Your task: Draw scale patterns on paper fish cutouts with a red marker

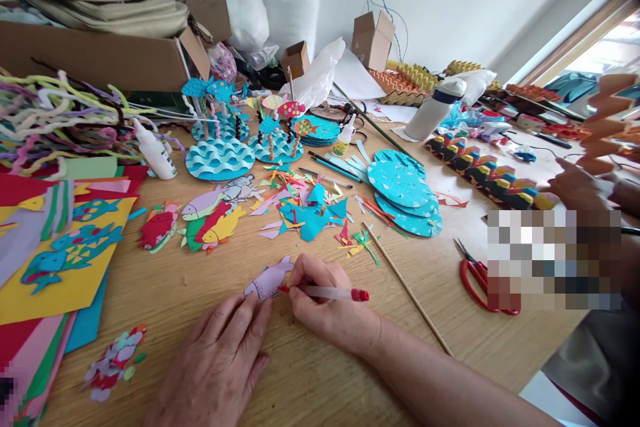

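Observation:
A purple paper fish (270, 278) with drawn scale lines lies flat on the wooden table. The fingertips of my left hand (223, 347) rest on its lower edge, the fingers stretched out. My right hand (325, 297) grips a red pen (340, 293) with a clear barrel, its tip at the fish's body near the tail. Beyond my hands lie cut-out fish in several colours (213, 217) and a red fish (159, 227). Colourful paper scraps (313, 213) are heaped behind them.
Red-handled scissors (475, 277) and a thin wooden stick (407, 287) lie to the right. Blue discs (400, 183), glue bottles (155, 150) and finished fish stands (220, 159) stand farther back. Coloured paper sheets (55, 280) cover the left side. Another person's hand (575, 183) is at the right.

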A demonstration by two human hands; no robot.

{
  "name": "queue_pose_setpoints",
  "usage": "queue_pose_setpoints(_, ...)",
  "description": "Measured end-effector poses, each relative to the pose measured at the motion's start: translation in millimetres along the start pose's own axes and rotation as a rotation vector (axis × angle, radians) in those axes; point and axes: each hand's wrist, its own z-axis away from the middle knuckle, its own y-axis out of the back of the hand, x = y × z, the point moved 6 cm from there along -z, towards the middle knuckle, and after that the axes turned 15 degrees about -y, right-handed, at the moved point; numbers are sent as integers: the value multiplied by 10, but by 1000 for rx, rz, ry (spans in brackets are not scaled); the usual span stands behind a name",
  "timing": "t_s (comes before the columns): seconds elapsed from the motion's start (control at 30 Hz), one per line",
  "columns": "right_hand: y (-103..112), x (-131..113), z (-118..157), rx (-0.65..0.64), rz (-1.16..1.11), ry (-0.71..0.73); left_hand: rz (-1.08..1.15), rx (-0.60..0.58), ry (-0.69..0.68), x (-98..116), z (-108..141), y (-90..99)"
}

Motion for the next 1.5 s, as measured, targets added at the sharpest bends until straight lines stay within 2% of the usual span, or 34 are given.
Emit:
queue_pose_setpoints(0.33, -31, 17, -4, -41, 10, -9, 19, 10, 23, 1, 41, -9)
queue_pose_setpoints(0.73, -42, 35, -8, 10, 32, 12, 30, -2, 22, 9, 70, -81)
queue_pose_setpoints(1.17, -23, 23, -8, 23, 58, 13, 9, 40, 2, 1, 32, -8)
queue_pose_setpoints(1.5, 33, 1, -15, 22, -55, 22, 1, 33, -13, 2, 19, -5)
